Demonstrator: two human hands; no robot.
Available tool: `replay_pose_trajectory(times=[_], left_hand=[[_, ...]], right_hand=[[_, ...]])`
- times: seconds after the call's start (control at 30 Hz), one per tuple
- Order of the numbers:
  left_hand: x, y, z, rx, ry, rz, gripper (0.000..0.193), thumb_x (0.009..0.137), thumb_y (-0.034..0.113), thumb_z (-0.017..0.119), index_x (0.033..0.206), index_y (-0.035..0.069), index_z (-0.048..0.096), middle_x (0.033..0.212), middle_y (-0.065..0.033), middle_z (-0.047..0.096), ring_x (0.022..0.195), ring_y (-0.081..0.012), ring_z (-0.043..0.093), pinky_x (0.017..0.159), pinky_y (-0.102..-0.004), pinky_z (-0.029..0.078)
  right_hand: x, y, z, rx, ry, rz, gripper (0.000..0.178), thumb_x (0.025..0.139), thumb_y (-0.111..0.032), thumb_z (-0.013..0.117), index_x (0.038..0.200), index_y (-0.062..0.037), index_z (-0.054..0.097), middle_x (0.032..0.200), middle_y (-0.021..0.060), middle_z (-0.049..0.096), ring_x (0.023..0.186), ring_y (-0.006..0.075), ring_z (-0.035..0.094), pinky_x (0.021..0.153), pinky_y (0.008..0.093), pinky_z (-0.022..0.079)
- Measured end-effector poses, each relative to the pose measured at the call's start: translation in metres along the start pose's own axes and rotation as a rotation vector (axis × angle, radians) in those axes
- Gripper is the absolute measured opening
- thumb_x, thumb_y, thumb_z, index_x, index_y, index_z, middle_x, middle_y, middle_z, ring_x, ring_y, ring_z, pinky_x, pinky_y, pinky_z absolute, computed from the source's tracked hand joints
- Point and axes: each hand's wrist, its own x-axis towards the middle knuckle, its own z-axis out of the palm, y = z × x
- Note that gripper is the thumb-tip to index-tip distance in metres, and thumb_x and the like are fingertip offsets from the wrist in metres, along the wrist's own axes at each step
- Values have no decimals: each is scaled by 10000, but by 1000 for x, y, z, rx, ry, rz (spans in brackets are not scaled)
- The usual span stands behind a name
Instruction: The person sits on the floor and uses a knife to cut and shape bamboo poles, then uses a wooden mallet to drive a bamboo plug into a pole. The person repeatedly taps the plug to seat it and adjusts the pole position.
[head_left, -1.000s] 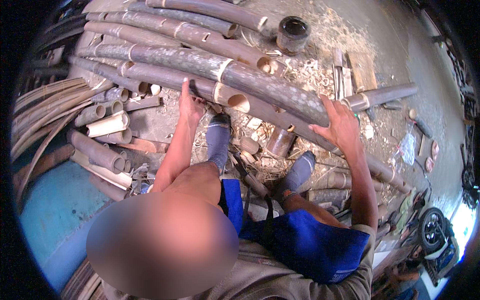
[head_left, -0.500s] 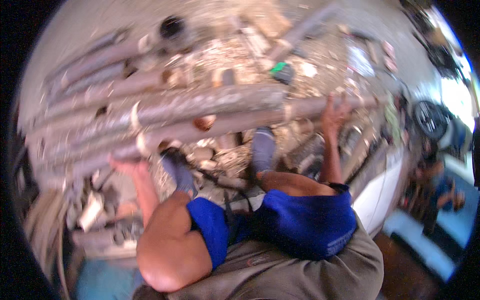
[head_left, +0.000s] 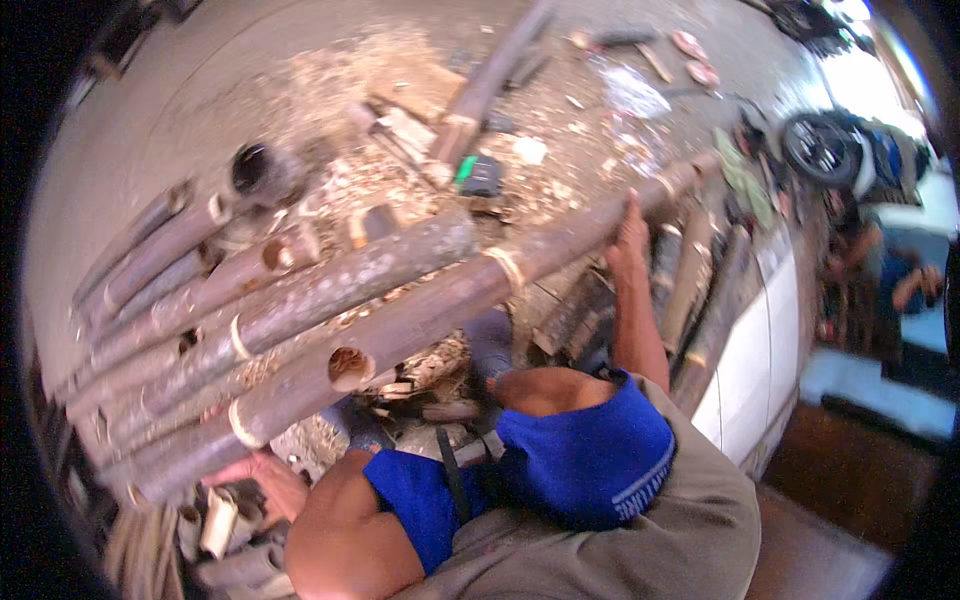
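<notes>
A long brown bamboo pole (head_left: 420, 325) slants across in front of me, its right end farther off than its left. It has pale rings at its joints and a round hole cut in its wall. My left hand (head_left: 272, 482) holds it from the near side close to the left end, with the fingers partly hidden beneath. Toward the far right end, my right hand (head_left: 629, 245) grips the pole with its fingers against the side. Just beyond lies a second, mottled bamboo pole (head_left: 350, 275).
More bamboo poles (head_left: 190, 300) lie at left. Behind the held pole are a black-and-green object (head_left: 480, 176), wood chips (head_left: 370, 180) and another pole (head_left: 490, 80). Bamboo offcuts (head_left: 220, 525) sit at lower left. A motorcycle wheel (head_left: 822, 148) and a person (head_left: 905, 290) are at right.
The held pole has swung from nearly level to a steeper slant and come away from the mottled pole beside it. My left hand has come nearer; my view has shifted too.
</notes>
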Motion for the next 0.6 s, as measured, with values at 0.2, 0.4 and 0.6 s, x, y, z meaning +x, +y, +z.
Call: replay_pose_trajectory(times=[0.2, 0.4, 0.6], left_hand=[[-8, 30, 34, -78, -17, 106, 1061, 753, 856, 519, 1210, -100, 584, 1083, -260, 673, 967, -419, 662, 926, -603, 522], [-12, 37, 54, -219, -149, -21, 1080, 852, 855, 419, 1367, -93, 459, 1134, -298, 621, 1043, -450, 622, 952, -627, 508], [-7, 9, 96, -248, 7, -88, 938, 918, 817, 424, 1411, 19, 424, 1112, -268, 640, 988, -422, 662, 915, -584, 559]], right_hand=[[-37, 1, 20, 153, -171, 194, 743, 895, -613, 603, 1400, -75, 518, 1328, 138, 602, 1192, 343, 585, 1030, 528, 475], [-39, -14, -6, 223, -189, 251, 861, 827, -676, 597, 1449, -86, 517, 1440, 182, 548, 1302, 412, 529, 1092, 581, 419], [-67, -58, 14, 225, -28, 107, 898, 829, -683, 619, 1483, -80, 492, 1486, 200, 508, 1329, 429, 506, 1124, 593, 401]])
